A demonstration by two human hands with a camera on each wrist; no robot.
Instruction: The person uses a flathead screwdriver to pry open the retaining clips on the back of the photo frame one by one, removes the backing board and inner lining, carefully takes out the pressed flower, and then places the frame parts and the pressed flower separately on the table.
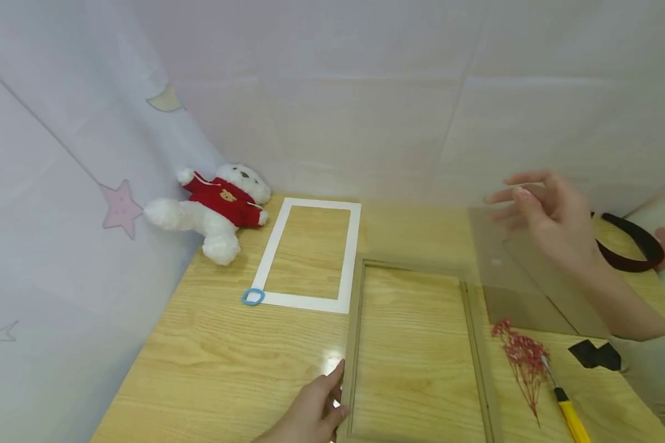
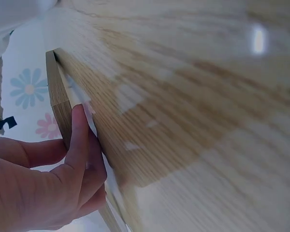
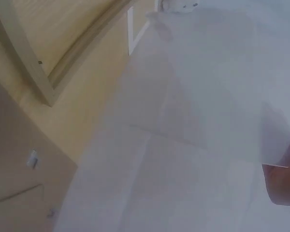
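Observation:
In the head view a wooden picture frame (image 1: 353,344) lies on the table. My left hand (image 1: 313,406) grips its left side near the front, and the left wrist view has the thumb and fingers on either side of the frame's edge. My right hand (image 1: 562,224) is raised above the brown backing board (image 1: 521,304), its fingers pinching the edge of what looks like a clear sheet (image 1: 415,231). That sheet hangs over the frame's far end as a faint haze. Only part of the right hand (image 3: 282,186) shows in the right wrist view.
A white mat (image 1: 302,301) lies beyond the frame, a blue ring (image 1: 253,290) on its corner. Behind left slumps a teddy bear (image 1: 221,203). On the right are dried pink flowers (image 1: 523,354), a yellow-handled tool (image 1: 572,418), a black bow (image 1: 595,355) and a dark band (image 1: 637,240).

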